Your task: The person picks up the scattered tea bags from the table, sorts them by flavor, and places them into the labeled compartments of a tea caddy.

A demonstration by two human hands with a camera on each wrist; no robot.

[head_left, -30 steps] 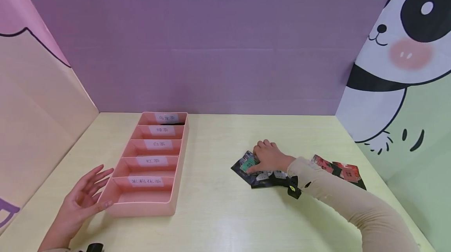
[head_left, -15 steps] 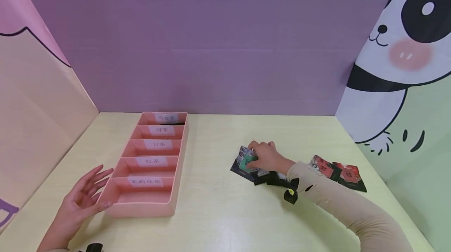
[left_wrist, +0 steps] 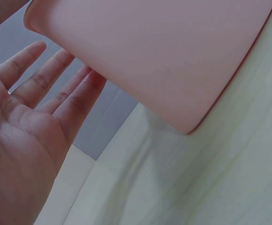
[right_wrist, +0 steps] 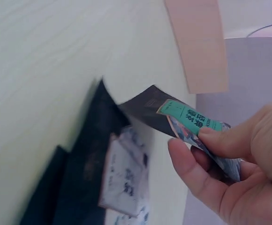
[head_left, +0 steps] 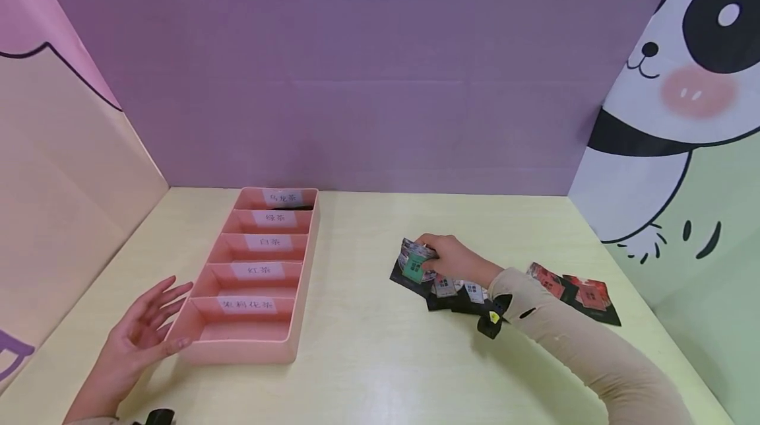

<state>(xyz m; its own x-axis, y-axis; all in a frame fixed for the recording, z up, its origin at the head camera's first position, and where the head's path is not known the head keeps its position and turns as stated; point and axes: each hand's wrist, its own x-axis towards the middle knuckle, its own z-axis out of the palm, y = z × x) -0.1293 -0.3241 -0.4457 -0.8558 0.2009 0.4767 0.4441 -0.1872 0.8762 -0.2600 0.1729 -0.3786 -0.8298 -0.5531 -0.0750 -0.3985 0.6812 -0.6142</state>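
Observation:
My right hand (head_left: pixel 454 260) pinches a black tea sachet with a green label (head_left: pixel 413 268) between thumb and fingers. In the right wrist view this green-labelled tea sachet (right_wrist: pixel 192 113) is tilted, one end off in front of the fingertips. Beneath and beside the hand lie black sachets with pale labels (head_left: pixel 444 286), overlapping. On the left, my left hand (head_left: pixel 139 339) has its fingers loosely spread along the side of a pink divided box (head_left: pixel 237 352). The left wrist view shows its fingertips partly behind the pink box (left_wrist: pixel 150 56); firm contact cannot be told.
Two black sachets with red labels (head_left: pixel 594 296) overlap at the right. Handwritten paper labels mark the box's several compartments, and something black (head_left: pixel 293 208) lies in the farthest one. A purple backdrop (head_left: pixel 368 82) stands behind the pale table (head_left: pixel 356 385).
My right hand has gathered the green-labelled sachet into a pinch and lifted it slightly, uncovering more of the pale-labelled sachets. The left hand and the box have stayed put.

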